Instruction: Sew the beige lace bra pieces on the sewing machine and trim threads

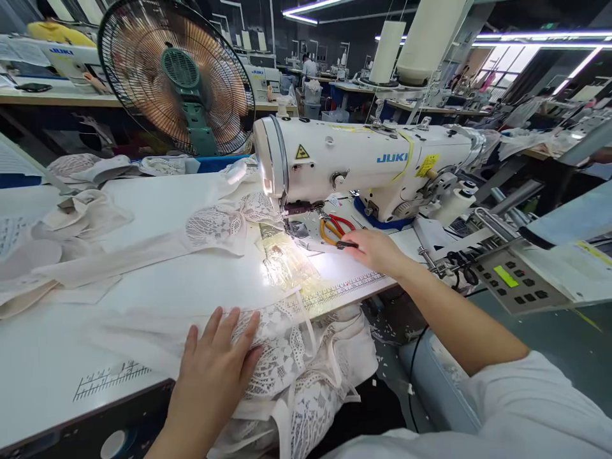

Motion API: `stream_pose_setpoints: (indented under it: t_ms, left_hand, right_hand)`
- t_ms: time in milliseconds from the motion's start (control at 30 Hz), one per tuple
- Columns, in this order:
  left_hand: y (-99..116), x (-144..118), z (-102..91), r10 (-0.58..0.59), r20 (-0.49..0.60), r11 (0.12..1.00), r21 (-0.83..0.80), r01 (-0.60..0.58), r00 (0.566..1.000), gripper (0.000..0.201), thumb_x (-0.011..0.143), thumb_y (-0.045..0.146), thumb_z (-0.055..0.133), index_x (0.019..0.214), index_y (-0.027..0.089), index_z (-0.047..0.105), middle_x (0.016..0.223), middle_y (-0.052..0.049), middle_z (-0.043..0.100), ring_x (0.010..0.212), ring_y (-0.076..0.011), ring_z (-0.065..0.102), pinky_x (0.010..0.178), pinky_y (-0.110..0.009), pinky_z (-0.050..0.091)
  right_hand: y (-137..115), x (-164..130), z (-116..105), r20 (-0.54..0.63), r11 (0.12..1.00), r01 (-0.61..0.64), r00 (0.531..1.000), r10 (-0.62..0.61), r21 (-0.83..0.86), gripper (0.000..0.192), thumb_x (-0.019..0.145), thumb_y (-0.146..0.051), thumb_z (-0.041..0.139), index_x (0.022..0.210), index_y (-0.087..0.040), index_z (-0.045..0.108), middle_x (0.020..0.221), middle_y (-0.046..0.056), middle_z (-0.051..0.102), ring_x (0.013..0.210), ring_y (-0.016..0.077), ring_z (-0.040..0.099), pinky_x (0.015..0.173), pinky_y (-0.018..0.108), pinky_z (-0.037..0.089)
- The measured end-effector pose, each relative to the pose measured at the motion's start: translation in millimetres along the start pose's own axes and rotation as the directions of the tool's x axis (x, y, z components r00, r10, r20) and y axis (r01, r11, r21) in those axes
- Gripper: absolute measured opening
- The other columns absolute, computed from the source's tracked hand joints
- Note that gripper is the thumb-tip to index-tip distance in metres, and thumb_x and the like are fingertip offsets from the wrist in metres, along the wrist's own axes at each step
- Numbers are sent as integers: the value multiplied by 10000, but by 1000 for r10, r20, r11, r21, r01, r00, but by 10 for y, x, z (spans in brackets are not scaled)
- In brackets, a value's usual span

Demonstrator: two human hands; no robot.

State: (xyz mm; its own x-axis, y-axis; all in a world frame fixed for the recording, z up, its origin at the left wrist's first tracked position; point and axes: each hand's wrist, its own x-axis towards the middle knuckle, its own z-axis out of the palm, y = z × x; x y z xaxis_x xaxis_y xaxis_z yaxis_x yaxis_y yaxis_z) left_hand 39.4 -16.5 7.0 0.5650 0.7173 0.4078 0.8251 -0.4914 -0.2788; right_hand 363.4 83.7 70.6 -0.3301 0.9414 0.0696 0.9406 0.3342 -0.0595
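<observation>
My left hand [215, 363] lies flat, fingers spread, on white lace fabric [287, 357] at the near edge of the white table [157, 280]. The fabric runs up under the needle area of a white JUKI sewing machine [363, 162], lit by its lamp. My right hand [375, 250] reaches beside the machine base, fingertips on a small dark tool [347, 245] next to red and yellow-handled snips [335, 227]. Whether the fingers grip the tool is unclear.
A standing fan [176, 76] is behind the table at left. Piles of white lace pieces [71, 210] lie at the left. A control panel [519, 280] with a green display sits at right. Thread cones [415, 38] stand behind the machine.
</observation>
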Motion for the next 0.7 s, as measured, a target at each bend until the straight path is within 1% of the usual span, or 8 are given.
stream_pose_setpoints:
  t_ms: [100,167,300,400,467,567,633,700]
  left_hand:
    - [79,63,-5,-14,-36,999,-46,12,999,359,896,281,394,1143,180,634,1159,-175,636,1071,-376,574,798,-528,472]
    - [127,101,18,-19,-26,997,-76,17,999,365,891,300,414,1178,193,613,1218,-167,610,1072,-358,576,807,-498,469]
    - [215,143,90,4,-30,995,-98,-7,1000,403,889,340,430,1235,184,564,1281,-186,560,1078,-341,572,836,-479,463]
    - [282,145,127,-41,-91,988,-153,27,995,461,902,377,395,1259,116,527,1252,-222,561,1083,-325,575,901,-480,441]
    - [328,143,133,-96,-123,980,-186,72,988,480,914,382,354,1238,74,528,1187,-224,592,1075,-314,582,925,-473,429]
    - [382,150,117,-115,-134,985,-144,96,984,461,924,352,313,1168,58,571,1117,-213,632,1075,-315,581,924,-476,420]
    - [398,156,96,-90,-135,993,-86,79,987,448,923,329,321,1137,43,590,1105,-220,640,1065,-319,586,912,-476,418]
    - [400,154,72,-66,-139,997,-56,59,988,437,917,314,344,1131,26,594,1103,-229,641,1055,-325,592,903,-475,415]
  right_hand:
    - [310,-129,89,-48,973,-228,973,226,-32,184,862,-190,511,998,-144,626,903,93,689,750,204,611,584,259,380]
    - [455,-186,160,-60,951,-306,951,304,-39,163,861,-195,517,957,-149,640,851,79,695,723,197,622,574,254,403]
    - [577,-249,184,-104,935,-351,933,345,-51,215,887,-175,466,994,-158,651,947,89,687,810,191,635,644,258,453]
    - [478,-275,101,-169,935,-347,928,331,-77,293,899,-150,403,1093,-125,621,1143,166,610,889,231,618,693,317,460]
    - [276,-279,62,-167,960,-269,953,253,-81,307,909,-148,380,1107,-116,612,1163,174,592,885,227,612,702,323,456]
    - [-215,-249,92,-75,998,-10,997,6,-59,238,915,-204,427,991,-180,652,994,78,658,868,189,602,688,272,438]
    - [-576,-202,154,-3,984,175,985,-175,-41,165,886,-254,502,882,-213,662,905,34,670,835,183,589,635,258,412]
    - [-871,-148,216,35,953,301,953,-300,-35,161,879,-232,500,832,-217,653,892,31,662,813,185,569,577,263,375]
